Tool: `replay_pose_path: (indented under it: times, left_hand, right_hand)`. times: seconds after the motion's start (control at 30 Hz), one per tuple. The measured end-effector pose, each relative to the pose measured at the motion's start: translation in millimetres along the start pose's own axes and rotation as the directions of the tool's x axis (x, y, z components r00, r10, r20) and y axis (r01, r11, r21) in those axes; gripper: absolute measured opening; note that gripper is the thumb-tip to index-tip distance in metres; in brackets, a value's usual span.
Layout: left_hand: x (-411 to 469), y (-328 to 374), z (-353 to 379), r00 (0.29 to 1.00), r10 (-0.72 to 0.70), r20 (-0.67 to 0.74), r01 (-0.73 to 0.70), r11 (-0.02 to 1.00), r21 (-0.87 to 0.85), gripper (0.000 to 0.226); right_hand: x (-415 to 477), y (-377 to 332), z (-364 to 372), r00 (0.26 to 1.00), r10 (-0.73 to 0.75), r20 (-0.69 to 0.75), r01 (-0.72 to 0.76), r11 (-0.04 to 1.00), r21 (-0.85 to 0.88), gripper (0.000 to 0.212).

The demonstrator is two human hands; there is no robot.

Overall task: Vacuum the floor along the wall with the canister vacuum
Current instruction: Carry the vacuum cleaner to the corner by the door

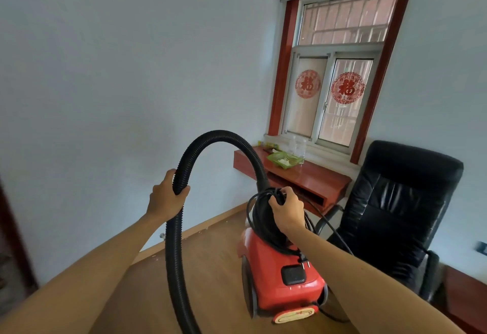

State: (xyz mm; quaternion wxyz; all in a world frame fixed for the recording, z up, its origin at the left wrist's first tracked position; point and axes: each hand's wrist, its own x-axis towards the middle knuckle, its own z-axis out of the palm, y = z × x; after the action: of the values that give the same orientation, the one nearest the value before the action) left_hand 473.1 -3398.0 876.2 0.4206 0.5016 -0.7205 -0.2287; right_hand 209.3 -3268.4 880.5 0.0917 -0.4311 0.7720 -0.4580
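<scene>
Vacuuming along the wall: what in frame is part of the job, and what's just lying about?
Job:
- vacuum
- hose, gripped by the left hand
- cord, coiled on the vacuum, gripped by the right hand
- floor, wall

Lying about:
- office chair
- desk
- green tray
- window

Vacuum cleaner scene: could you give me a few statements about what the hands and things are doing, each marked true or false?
1. The left hand grips the black hose. True.
2. The right hand rests on the office chair. False: it grips the coiled power cord on top of the red vacuum.
3. The plug is in a wall socket. False: it lies on the vacuum's body.
4. The office chair stands to the right of the vacuum. True.
</scene>
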Motion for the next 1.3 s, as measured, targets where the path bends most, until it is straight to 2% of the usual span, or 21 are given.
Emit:
replay_pose_path:
  times: [0.4, 0.67, 0.77, 0.87, 1.07, 1.17, 1.23, 1.3]
  left_hand:
    - [97, -15, 90, 0.999, -0.049, -0.016, 0.05, 0.998, 0.034, 0.051]
    - [152, -45, 169, 0.977, -0.19, -0.098, 0.198, 0.978, 0.069, 0.051]
    - [158, -62, 195, 0.954, -0.266, -0.14, 0.278, 0.958, 0.07, 0.049]
    - [157, -81, 222, 0.916, -0.361, -0.178, 0.379, 0.922, 0.079, 0.056]
    - [142, -123, 276, 0.842, -0.486, -0.235, 0.507, 0.862, 0.032, 0.061]
    - [124, -156, 300, 0.781, -0.567, -0.263, 0.591, 0.807, 0.017, 0.057]
    - [111, -182, 316, 0.773, -0.578, -0.262, 0.609, 0.791, 0.054, 0.053]
    - [95, -212, 337, 0.771, -0.59, -0.24, 0.625, 0.774, 0.102, 0.039]
  right_hand:
    - [137, 42, 51, 0.998, 0.032, 0.06, -0.034, 0.999, 0.042, 0.034]
    - [246, 91, 110, 0.98, -0.02, 0.197, -0.001, 0.994, 0.108, 0.033]
    - [283, 112, 134, 0.958, -0.044, 0.284, 0.01, 0.993, 0.119, 0.027]
    - [310, 138, 162, 0.927, -0.073, 0.367, 0.03, 0.992, 0.121, 0.024]
    - [326, 204, 226, 0.854, -0.074, 0.514, 0.026, 0.995, 0.099, 0.021]
    - [321, 239, 255, 0.83, -0.052, 0.556, 0.007, 0.997, 0.083, 0.017]
    - [314, 263, 278, 0.812, -0.022, 0.584, -0.019, 0.998, 0.065, 0.016]
    - [305, 291, 302, 0.789, -0.002, 0.614, -0.034, 0.998, 0.046, 0.016]
